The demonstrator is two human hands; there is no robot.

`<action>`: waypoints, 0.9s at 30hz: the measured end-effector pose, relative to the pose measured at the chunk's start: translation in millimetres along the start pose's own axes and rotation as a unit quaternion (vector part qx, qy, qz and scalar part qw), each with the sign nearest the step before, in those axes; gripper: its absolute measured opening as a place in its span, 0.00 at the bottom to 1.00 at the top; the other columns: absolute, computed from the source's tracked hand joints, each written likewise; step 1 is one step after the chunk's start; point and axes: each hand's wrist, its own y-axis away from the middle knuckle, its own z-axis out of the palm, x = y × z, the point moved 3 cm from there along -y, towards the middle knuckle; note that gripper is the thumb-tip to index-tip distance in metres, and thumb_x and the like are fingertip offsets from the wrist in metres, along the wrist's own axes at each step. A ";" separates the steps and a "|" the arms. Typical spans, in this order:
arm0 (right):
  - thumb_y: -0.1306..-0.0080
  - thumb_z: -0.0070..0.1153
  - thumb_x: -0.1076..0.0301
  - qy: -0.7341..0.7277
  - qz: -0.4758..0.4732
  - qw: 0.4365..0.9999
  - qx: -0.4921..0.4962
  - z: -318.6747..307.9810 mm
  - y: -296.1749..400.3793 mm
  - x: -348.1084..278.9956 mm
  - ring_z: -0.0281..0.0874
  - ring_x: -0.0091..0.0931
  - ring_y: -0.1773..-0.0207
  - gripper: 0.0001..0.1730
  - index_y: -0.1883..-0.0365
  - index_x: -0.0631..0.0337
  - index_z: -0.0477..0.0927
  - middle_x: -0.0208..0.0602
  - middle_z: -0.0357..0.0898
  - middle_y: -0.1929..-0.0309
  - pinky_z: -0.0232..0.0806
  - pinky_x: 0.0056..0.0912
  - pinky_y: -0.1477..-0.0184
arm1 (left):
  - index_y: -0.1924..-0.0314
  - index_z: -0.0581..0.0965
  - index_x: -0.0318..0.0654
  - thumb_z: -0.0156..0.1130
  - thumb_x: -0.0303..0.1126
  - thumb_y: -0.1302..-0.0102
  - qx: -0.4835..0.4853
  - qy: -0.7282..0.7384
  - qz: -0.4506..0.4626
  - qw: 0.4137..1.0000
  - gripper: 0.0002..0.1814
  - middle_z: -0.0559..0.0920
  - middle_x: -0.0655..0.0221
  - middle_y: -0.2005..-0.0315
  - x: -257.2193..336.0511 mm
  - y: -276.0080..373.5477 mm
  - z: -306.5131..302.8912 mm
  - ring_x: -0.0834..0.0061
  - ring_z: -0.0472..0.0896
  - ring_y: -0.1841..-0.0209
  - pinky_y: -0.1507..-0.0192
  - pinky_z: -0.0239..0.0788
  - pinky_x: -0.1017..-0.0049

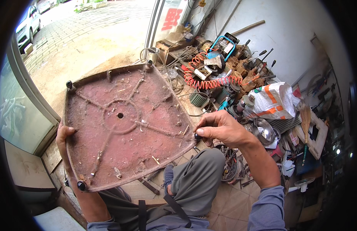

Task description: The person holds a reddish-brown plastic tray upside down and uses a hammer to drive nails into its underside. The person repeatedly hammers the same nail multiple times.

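Note:
A dusty reddish square base plate [123, 150] with ribs, a central hole and black feet at its corners is raised over my lap, its ribbed underside facing me. Dirt and pale debris cling to this surface. My left hand [65, 134] grips the plate's left edge, thumb on the rim, the other fingers mostly hidden behind. At the right corner, the thumb and bent fingers of my right hand [219, 128] pinch a small black foot [198, 135]. Whether that foot is still attached to the plate cannot be told.
Along the wall lie an orange coiled air hose [207, 83], a blue-framed machine [224, 47], a white woven sack [272, 101], a metal bowl [263, 131] and a hand broom [305, 124]. A bucket of tools [230, 164] stands beside my knee. The doorway's glass panel [25, 109] is at left.

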 end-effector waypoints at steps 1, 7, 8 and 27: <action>0.22 0.71 0.64 -0.010 0.006 1.000 0.003 -1.2 0.5 0.3 0.84 0.16 0.69 0.13 0.50 0.67 0.88 0.29 0.88 0.65 0.76 0.22 0.68 | 0.32 0.74 0.31 0.58 0.34 0.38 -0.001 0.010 0.003 1.000 0.33 0.85 0.57 0.48 0.3 0.5 0.7 0.61 0.87 0.49 0.39 0.82 0.62; 0.26 0.75 0.67 0.000 0.031 0.999 -0.024 -5.6 -6.1 -2.9 0.84 0.18 0.70 0.15 0.50 0.69 0.88 0.31 0.88 0.66 0.76 0.24 0.69 | 0.34 0.76 0.28 0.58 0.34 0.38 0.006 0.006 0.004 1.000 0.32 0.86 0.53 0.47 1.0 5.4 3.1 0.58 0.89 0.49 0.39 0.85 0.59; 0.27 0.75 0.67 0.012 0.020 0.999 -0.033 -5.0 -8.0 -4.3 0.84 0.18 0.70 0.15 0.50 0.70 0.88 0.31 0.88 0.66 0.76 0.24 0.69 | 0.34 0.76 0.28 0.58 0.34 0.38 -0.001 0.012 0.003 1.000 0.31 0.86 0.53 0.47 0.9 4.9 2.6 0.58 0.89 0.49 0.39 0.85 0.60; 0.28 0.76 0.65 0.009 0.075 0.996 -0.045 -1.9 -5.8 -10.4 0.86 0.21 0.68 0.16 0.51 0.69 0.87 0.34 0.87 0.65 0.82 0.28 0.67 | 0.32 0.75 0.34 0.57 0.36 0.37 0.014 0.000 0.017 1.000 0.32 0.84 0.59 0.48 4.7 10.0 23.6 0.65 0.85 0.47 0.38 0.79 0.64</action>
